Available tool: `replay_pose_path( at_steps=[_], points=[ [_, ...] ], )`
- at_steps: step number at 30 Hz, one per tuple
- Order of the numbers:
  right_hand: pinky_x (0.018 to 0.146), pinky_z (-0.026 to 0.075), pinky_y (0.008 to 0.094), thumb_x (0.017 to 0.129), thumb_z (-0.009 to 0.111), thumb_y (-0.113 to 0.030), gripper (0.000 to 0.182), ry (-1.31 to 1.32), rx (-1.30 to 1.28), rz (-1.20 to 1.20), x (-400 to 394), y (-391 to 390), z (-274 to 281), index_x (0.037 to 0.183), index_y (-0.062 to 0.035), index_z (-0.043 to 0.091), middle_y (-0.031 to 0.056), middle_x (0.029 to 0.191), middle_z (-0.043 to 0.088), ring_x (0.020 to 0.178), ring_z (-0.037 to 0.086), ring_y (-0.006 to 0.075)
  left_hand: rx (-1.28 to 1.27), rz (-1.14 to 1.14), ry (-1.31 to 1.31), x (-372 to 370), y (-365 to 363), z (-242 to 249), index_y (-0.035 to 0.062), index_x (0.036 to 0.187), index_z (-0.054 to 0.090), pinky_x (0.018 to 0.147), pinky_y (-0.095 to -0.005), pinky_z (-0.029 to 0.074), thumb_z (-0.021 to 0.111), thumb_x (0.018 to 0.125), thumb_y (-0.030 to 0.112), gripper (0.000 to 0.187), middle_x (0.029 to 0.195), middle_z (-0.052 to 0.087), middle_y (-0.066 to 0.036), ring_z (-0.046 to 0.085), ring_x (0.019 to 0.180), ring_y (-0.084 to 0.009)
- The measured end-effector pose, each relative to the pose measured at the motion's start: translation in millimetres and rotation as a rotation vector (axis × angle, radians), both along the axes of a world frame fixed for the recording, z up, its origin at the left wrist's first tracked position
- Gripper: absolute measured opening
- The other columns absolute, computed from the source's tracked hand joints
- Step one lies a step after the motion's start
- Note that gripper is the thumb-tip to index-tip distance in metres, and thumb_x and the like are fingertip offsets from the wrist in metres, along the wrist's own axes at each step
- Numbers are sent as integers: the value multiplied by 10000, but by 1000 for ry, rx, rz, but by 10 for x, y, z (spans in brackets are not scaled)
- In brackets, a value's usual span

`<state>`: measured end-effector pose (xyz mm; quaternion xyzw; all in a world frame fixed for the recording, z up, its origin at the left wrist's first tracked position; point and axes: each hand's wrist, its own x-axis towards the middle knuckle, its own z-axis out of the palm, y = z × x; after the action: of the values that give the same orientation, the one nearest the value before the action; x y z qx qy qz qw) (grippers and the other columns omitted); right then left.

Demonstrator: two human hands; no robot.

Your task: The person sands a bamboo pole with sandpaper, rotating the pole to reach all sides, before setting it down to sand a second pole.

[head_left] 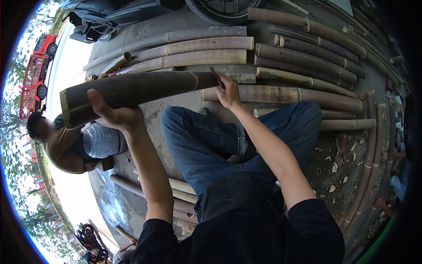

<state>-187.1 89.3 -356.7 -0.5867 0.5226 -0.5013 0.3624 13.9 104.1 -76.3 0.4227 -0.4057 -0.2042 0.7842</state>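
A thick dark bamboo section (136,90) is held up across my view, its pale cut end at the left. My left hand (121,112) grips it near that end, thumb on the near side and fingers behind it. At the narrower right end, past a pale node ring, my right hand (228,93) is closed on a thin dark flat piece (216,76) that lies against the bamboo; I cannot tell what kind of piece it is. Below are my crossed legs in blue jeans (193,141).
Bamboo poles (206,45) lie in rows ahead and to the right, more (180,187) by my left side. A person (68,147) sits at the left near a clear plastic jug (102,141). A motorcycle wheel (222,9) stands ahead; a red truck (37,75) is outside.
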Motion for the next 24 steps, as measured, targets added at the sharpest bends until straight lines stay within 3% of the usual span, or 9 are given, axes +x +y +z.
replay_pose_path(
  at_steps=[2, 6, 8, 10, 14, 19, 24],
  points=[
    [1120, 469, 442, 826, 590, -97, 561, -21, 44, 24, -25, -33, 47, 1373, 27, 574, 271, 1339, 634, 1301, 586, 422, 27, -66, 31, -104, -29, 17, -42, 1155, 604, 868, -396, 566, 684, 909, 477, 580, 980, 652, -155, 675, 936, -267],
    [1079, 504, 437, 765, 620, -8, 618, -260, -162, 29, 308, -28, 569, 1370, 25, 499, 265, 1271, 623, 1269, 602, 384, 25, -59, -65, -172, -180, 68, -37, 1183, 586, 887, -411, 559, 629, 946, 525, 611, 1026, 644, -164, 662, 965, -271],
    [1151, 446, 425, 732, 551, 37, 605, -382, -215, 104, 457, 4, 1123, 1333, -4, 498, 270, 1461, 536, 1385, 531, 377, 26, -24, -54, -129, -228, 59, -38, 1184, 587, 885, -411, 558, 629, 946, 525, 612, 1031, 642, -164, 660, 966, -271],
    [1186, 405, 489, 704, 573, -23, 700, -222, -368, 101, 600, -29, 1541, 1402, -35, 531, 239, 1434, 565, 1355, 535, 429, 39, 10, 1, -92, -246, 58, -40, 1186, 588, 893, -415, 559, 645, 932, 528, 626, 1046, 635, -154, 655, 986, -277],
    [1176, 405, 500, 641, 640, -80, 806, -263, -558, 185, 908, 38, 2311, 1443, -81, 557, 182, 1420, 594, 1320, 565, 369, 80, 122, 7, -56, -198, 85, -99, 1197, 553, 952, -443, 542, 610, 918, 586, 742, 1096, 630, -198, 658, 1030, -314],
    [1124, 457, 467, 614, 662, -94, 823, -286, -624, 254, 1107, -64, 2135, 1433, -91, 574, 157, 1345, 630, 1263, 592, 354, 112, 111, 47, 158, -127, 35, -60, 1243, 544, 967, -442, 535, 615, 907, 600, 744, 1128, 607, -185, 639, 1067, -307],
    [1123, 455, 475, 596, 685, -90, 858, -91, -441, 196, 847, -164, 1189, 1444, -103, 558, 172, 1339, 636, 1244, 606, 363, 115, 243, 11, 347, -75, -39, -21, 1201, 576, 931, -447, 546, 594, 898, 640, 728, 1086, 617, -178, 645, 1021, -310]
  ],
)
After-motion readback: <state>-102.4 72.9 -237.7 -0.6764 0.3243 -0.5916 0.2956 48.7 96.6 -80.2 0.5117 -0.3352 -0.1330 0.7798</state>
